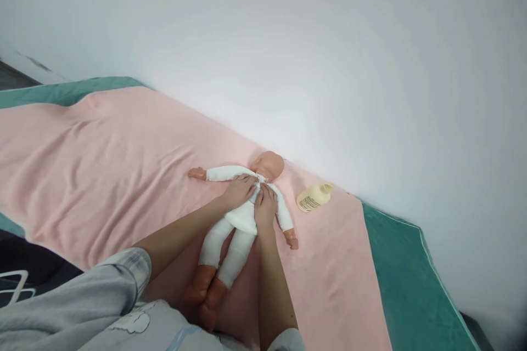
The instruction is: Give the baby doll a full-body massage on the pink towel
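A doll point(242, 219) in a white top and white leggings lies on its back on the pink sheet, arms spread, its head toward the wall. My left hand point(240, 191) rests on its upper chest, fingers extended over the white cloth. Beside it, my right hand point(265, 204) lies on the other side of the chest, its fingers bent near the collar. The fingertips of both hands are close together at the neckline; whether they pinch the fabric is too small to tell.
A pale yellow pump bottle point(313, 197) lies on its side right of the doll. The pink sheet point(102, 175) is wrinkled at the left. A green cover point(411, 269) shows at the right, and a white wall point(288, 55) runs behind.
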